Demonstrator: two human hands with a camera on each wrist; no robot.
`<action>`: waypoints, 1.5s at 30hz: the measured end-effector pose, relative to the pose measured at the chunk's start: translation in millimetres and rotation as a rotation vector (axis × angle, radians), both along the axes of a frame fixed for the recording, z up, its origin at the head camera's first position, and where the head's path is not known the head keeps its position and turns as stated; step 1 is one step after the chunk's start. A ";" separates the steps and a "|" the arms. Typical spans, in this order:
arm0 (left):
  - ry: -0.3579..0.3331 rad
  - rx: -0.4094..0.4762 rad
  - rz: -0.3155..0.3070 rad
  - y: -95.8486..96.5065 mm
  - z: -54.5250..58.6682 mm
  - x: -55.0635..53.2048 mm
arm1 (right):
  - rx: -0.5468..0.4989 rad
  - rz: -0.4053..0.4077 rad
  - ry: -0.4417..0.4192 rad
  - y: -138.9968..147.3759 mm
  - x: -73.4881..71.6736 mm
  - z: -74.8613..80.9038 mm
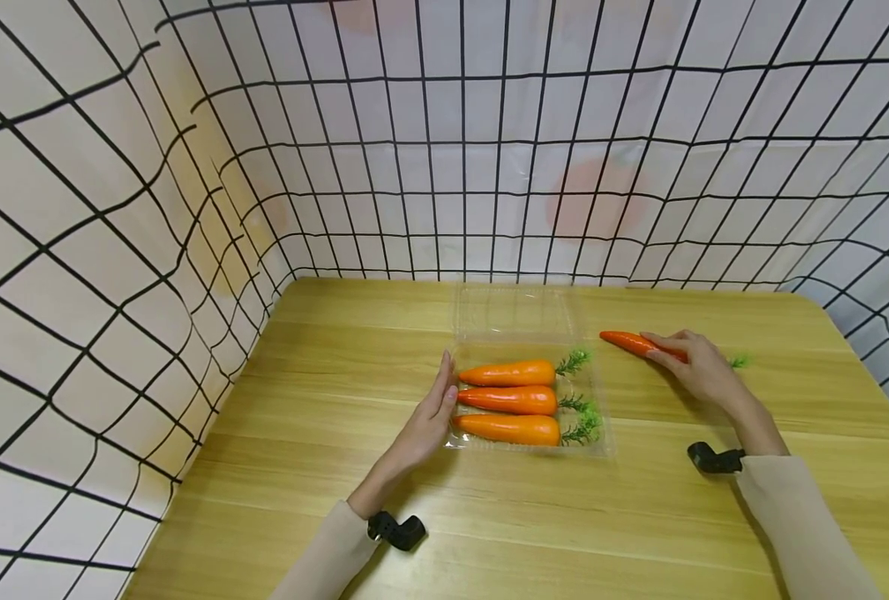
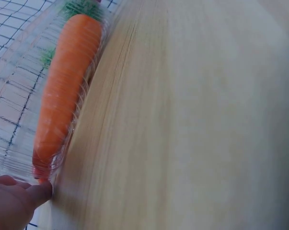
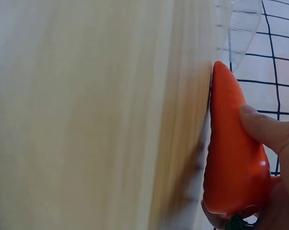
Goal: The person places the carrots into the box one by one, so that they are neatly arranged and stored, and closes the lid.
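A clear plastic clamshell box point(image 1: 590, 450) lies on the table with its lid folded back. Three orange toy carrots lie side by side in it: a back carrot point(image 1: 511, 372), a middle carrot point(image 1: 507, 400) and a front carrot point(image 1: 515, 428), green tops to the right. My left hand point(image 1: 425, 421) rests against the box's left end, fingers extended, thumb by the carrot tips. To the right of the box, my right hand point(image 1: 702, 371) grips a redder carrot point(image 3: 235, 148) between thumb and fingers, its tip pointing left. The hand covers part of its thick end.
The wooden table point(image 1: 324, 358) is bordered at the back and sides by a black wire grid point(image 1: 500, 142) with pale sheeting behind it. The open lid point(image 1: 515, 310) lies toward the back edge. Each wrist carries a small black camera point(image 1: 714, 458).
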State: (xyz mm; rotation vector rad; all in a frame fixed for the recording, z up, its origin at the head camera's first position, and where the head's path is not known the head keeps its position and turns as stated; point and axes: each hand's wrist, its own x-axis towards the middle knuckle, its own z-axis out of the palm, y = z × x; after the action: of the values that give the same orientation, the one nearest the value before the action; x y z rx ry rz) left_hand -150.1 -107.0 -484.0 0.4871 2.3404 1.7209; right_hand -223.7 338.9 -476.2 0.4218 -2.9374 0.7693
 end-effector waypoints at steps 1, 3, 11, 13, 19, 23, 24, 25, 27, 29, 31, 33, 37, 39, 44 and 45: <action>-0.001 0.002 -0.001 0.1 -0.1 0.1 | -0.002 0.000 0.002 -0.1 0.5 0.2; -0.001 0.007 -0.003 0.1 -0.6 0.1 | -0.003 0.001 0.016 -0.9 1.9 0.9; -0.001 0.006 -0.003 0.4 -0.5 0.0 | -0.051 -0.002 0.054 -7.3 11.3 8.9; -0.004 0.005 -0.002 0.2 -0.6 -0.1 | -0.071 -0.012 0.079 -9.9 13.8 12.3; -0.005 0.008 -0.003 -0.6 -2.0 -0.7 | -0.107 -0.040 0.122 -20.3 20.5 22.5; -0.005 0.005 -0.005 -0.5 -1.8 -0.6 | -0.130 -0.039 0.153 -27.6 24.3 27.5; -0.005 0.004 -0.004 -0.5 -1.8 -0.7 | -0.140 -0.037 0.165 -29.3 25.1 28.6; -0.004 0.003 -0.004 -0.4 -1.8 -0.6 | -0.147 -0.033 0.177 -31.0 26.0 29.9; -0.005 0.002 -0.002 -0.2 -1.5 -0.6 | -0.164 -0.024 0.198 -34.2 27.4 32.6; -0.003 0.002 0.000 -0.2 -1.5 -0.6 | -0.179 -0.010 0.213 -37.5 28.8 35.8; 0.001 0.002 0.001 -0.2 -1.4 -0.6 | -0.183 0.006 0.222 -41.2 30.3 39.0; 0.000 0.002 0.002 -0.2 -1.3 -0.6 | -0.186 0.021 0.225 -45.2 31.9 42.4; -0.005 0.007 -0.002 -0.3 -1.4 -0.7 | -0.181 0.043 0.217 -54.5 35.2 48.0; -0.008 0.008 -0.005 -0.3 -1.2 -0.6 | -0.172 0.057 0.210 -59.8 36.9 50.0; -0.011 0.012 -0.010 0.0 -0.2 -0.2 | -0.155 0.116 0.199 -73.8 41.1 52.9; -0.011 0.014 -0.010 0.0 -0.1 0.0 | -0.156 0.130 0.196 -76.3 41.7 53.3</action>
State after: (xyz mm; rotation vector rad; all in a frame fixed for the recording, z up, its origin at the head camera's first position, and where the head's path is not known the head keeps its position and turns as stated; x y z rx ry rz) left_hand -150.2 -107.0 -484.1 0.4903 2.3159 1.7328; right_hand -182.0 262.6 -422.9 0.6396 -2.6682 0.9079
